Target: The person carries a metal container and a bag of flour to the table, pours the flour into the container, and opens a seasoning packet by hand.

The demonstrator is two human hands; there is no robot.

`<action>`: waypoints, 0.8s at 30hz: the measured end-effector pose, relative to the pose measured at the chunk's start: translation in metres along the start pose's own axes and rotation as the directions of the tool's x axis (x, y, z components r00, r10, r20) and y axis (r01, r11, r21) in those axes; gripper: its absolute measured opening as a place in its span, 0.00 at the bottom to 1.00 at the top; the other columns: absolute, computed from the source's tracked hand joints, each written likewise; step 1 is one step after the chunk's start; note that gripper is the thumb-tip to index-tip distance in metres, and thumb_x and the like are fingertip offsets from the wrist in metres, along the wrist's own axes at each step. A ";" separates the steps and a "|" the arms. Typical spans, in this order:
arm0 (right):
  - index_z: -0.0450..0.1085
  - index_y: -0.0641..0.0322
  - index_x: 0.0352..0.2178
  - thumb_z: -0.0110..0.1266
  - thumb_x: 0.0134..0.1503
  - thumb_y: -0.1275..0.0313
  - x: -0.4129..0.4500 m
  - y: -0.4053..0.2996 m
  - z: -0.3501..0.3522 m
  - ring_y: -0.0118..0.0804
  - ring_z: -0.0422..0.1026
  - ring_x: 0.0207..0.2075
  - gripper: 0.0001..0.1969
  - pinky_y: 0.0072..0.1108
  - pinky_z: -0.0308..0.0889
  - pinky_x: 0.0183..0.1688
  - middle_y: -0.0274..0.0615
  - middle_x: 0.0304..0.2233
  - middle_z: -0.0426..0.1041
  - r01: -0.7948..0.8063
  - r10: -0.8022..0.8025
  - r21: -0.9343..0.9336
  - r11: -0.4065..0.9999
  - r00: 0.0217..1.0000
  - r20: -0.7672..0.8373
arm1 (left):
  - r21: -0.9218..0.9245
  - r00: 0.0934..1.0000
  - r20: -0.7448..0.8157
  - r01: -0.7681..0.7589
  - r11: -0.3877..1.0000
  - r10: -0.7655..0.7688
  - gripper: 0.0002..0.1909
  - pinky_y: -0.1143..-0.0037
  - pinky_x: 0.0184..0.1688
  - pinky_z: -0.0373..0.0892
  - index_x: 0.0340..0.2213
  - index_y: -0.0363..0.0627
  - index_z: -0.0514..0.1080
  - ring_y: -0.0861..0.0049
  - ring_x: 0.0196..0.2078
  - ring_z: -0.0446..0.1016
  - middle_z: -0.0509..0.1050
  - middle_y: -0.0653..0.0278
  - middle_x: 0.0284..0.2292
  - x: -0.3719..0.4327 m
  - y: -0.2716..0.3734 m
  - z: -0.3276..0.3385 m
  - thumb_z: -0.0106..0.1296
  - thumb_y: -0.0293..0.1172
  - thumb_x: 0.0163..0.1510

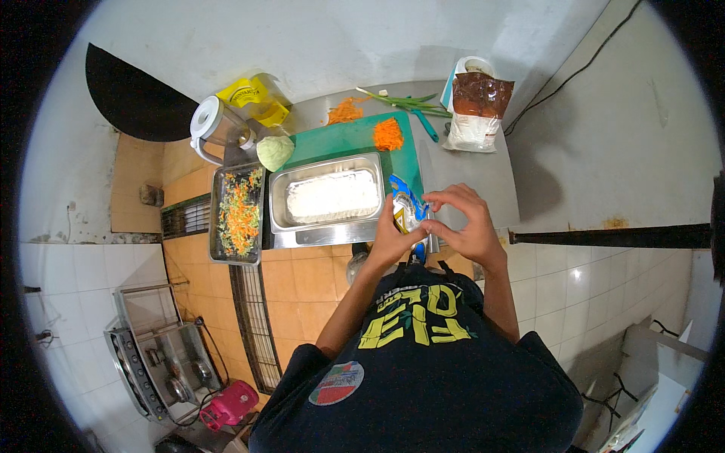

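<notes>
My left hand (392, 232) is closed around a blue, white and yellow plastic packet (403, 205), held at the front edge of the counter. The fingertips of my right hand (465, 222) are at the packet's right edge; whether they pinch it is hard to tell. Left of the packet, a steel pan (277, 221) holds white powder (331, 195). Behind it lies a green cutting board (325, 139) with a heap of shredded carrot (388, 135). A cabbage (275, 153) sits at the board's left end. Further left, a metal tray (213, 226) contains chopped mixed vegetables (241, 212).
A blender jug (218, 124) and a yellow pouch (255, 101) stand at the back left. Orange peelings (344, 111), spring onions (405, 102) and a green-handled tool (425, 125) lie behind the board. A brown and white bag (478, 116) stands at the right of the steel counter (476, 181).
</notes>
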State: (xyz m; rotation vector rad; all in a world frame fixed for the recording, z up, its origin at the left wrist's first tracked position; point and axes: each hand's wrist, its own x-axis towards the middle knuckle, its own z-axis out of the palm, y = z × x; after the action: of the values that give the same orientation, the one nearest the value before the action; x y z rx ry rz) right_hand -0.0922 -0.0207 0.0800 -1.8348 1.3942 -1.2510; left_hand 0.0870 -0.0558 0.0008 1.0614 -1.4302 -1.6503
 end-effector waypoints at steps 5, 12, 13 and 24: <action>0.72 0.68 0.29 0.63 0.47 0.77 -0.003 0.009 0.006 0.41 0.71 0.33 0.08 0.29 0.65 0.40 0.45 0.29 0.74 0.044 -0.040 0.080 0.996 0.998 -0.055 | -0.408 0.997 -0.061 0.009 0.913 -0.037 0.32 0.74 0.48 0.67 0.49 0.37 0.59 0.77 0.43 0.70 0.71 0.63 0.39 -0.005 0.000 0.005 0.64 0.27 0.46; 0.69 0.68 0.28 0.58 0.51 0.79 -0.013 0.011 0.020 0.40 0.71 0.34 0.05 0.26 0.64 0.41 0.45 0.30 0.73 -0.002 0.042 0.325 0.946 0.992 -0.116 | -0.355 0.981 0.136 -0.085 0.931 0.141 0.14 0.78 0.44 0.68 0.31 0.41 0.66 0.79 0.40 0.71 0.75 0.58 0.37 0.004 0.009 -0.010 0.62 0.20 0.46; 0.68 0.68 0.29 0.56 0.53 0.79 -0.014 0.014 0.022 0.37 0.71 0.36 0.04 0.25 0.64 0.42 0.44 0.31 0.72 -0.024 0.068 0.390 0.920 0.993 -0.100 | -0.354 0.980 0.139 -0.088 0.931 0.145 0.14 0.78 0.44 0.68 0.31 0.41 0.66 0.79 0.40 0.71 0.75 0.58 0.37 0.004 0.014 -0.011 0.62 0.20 0.46; 0.65 0.66 0.39 0.45 0.61 0.79 -0.009 0.035 0.048 0.30 0.68 0.43 0.05 0.23 0.64 0.48 0.42 0.41 0.70 -0.088 0.222 0.584 0.807 0.962 -0.161 | 0.482 0.986 0.098 -0.167 0.860 0.137 0.16 0.75 0.41 0.72 0.39 0.35 0.75 0.74 0.36 0.79 0.80 0.56 0.33 -0.009 0.081 -0.011 0.57 0.19 0.45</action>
State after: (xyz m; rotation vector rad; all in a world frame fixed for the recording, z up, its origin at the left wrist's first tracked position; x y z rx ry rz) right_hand -0.0664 -0.0305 0.0271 -1.1695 1.0777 -1.6084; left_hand 0.0998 -0.0638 0.0817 1.1340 -1.9857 -1.2406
